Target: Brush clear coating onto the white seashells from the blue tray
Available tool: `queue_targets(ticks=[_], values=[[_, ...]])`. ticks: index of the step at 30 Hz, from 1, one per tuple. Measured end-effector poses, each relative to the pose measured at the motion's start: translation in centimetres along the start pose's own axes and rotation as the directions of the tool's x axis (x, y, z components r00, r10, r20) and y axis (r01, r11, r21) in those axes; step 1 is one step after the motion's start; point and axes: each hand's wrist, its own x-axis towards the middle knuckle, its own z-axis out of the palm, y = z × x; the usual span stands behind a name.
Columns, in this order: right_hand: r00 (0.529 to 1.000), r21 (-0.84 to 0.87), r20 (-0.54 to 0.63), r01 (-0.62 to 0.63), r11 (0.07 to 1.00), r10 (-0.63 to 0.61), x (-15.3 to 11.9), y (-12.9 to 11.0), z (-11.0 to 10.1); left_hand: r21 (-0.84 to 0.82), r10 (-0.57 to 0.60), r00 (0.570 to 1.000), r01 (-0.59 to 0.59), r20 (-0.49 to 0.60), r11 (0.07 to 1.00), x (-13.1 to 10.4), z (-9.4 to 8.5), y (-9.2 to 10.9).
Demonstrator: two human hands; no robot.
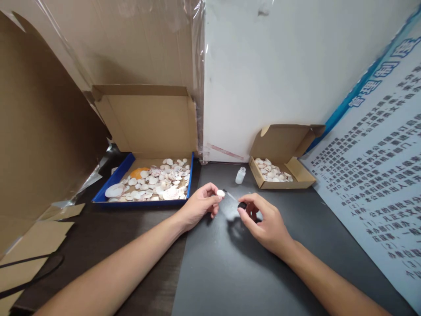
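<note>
Between the thumb and fingers of my left hand [202, 202] is a small white shell [220, 193], held above the dark mat. My right hand [263, 219] grips the black cap [242, 205] of a thin brush [231, 195], whose dark tip points left and is at or very near the shell's edge. Behind my hands a small clear bottle [240, 175] stands uncapped, with whitish contents. At the left a blue-edged box [141, 204] holds many loose shells [158, 180]. A smaller cardboard box [283, 185] at the right holds more shells [271, 170].
Both boxes have raised lids at the back. A white board [263, 79] and cardboard wall [138, 44] rise behind the table. A printed poster [378, 153] leans at the right. Cardboard pieces [49, 232] and a black cable [39, 281] lie at the far left.
</note>
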Motion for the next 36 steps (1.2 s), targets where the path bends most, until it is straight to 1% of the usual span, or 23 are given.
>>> queue_targets(ticks=[2,5,7,9,11,14,16,18,21,25,26,30,34,36], values=[[1.0,-0.006,0.015,0.006,1.0,-0.006,-0.1,0.0,0.2,-0.014,0.001,1.0,-0.001,0.001,1.0,0.0,0.0,0.0],[1.0,-0.016,-0.016,-0.009,1.0,0.009,-0.3,0.0,0.4,-0.025,-0.008,1.0,0.007,-0.005,1.0,0.0,0.0,0.0],[1.0,0.012,-0.018,0.019,1.0,-0.019,-0.5,0.0,0.6,-0.036,-0.018,1.0,0.018,-0.007,0.999,0.0,0.0,0.0],[0.998,0.032,0.011,0.057,0.998,-0.057,-0.6,0.0,0.8,-0.055,-0.023,1.0,0.023,-0.005,0.998,0.0,0.0,0.1],[0.997,0.033,0.026,0.068,0.997,-0.069,-0.6,0.0,1.1,-0.075,-0.025,1.0,0.024,-0.007,0.997,0.0,-0.1,0.1],[0.996,0.045,0.031,0.088,0.995,-0.089,-0.3,-0.1,1.4,-0.096,-0.039,0.999,0.038,-0.014,0.995,0.1,-0.2,0.2],[0.991,0.052,0.062,0.113,0.992,-0.117,0.1,-0.1,1.6,-0.112,-0.051,0.999,0.048,-0.019,0.993,0.2,-0.2,0.3],[0.993,0.043,0.069,0.097,0.994,-0.1,0.4,-0.1,1.7,-0.124,-0.061,0.998,0.057,-0.029,0.991,0.2,-0.2,0.3],[0.998,0.045,0.043,0.047,0.998,-0.049,0.6,0.0,1.8,-0.126,-0.071,0.997,0.066,-0.037,0.99,0.1,-0.3,0.3],[0.987,0.095,0.1,0.116,0.989,-0.126,0.3,0.1,1.7,-0.125,-0.077,0.996,0.071,-0.039,0.99,0.1,-0.3,0.3],[0.987,0.094,0.1,0.118,0.989,-0.127,0.3,0.2,1.7,-0.125,-0.079,0.996,0.073,-0.039,0.989,0.1,-0.3,0.3],[0.996,0.063,0.053,0.065,0.996,-0.068,0.3,0.3,1.8,-0.125,-0.072,0.997,0.067,-0.035,0.99,0.1,-0.3,0.4],[0.983,0.099,0.095,0.146,0.984,-0.155,0.3,0.2,1.8,-0.129,-0.066,0.998,0.063,-0.022,0.99,0.1,-0.3,0.4],[0.984,0.09,0.089,0.145,0.985,-0.153,0.3,0.2,1.8,-0.132,-0.067,0.998,0.064,-0.018,0.989,0.0,-0.3,0.4]])
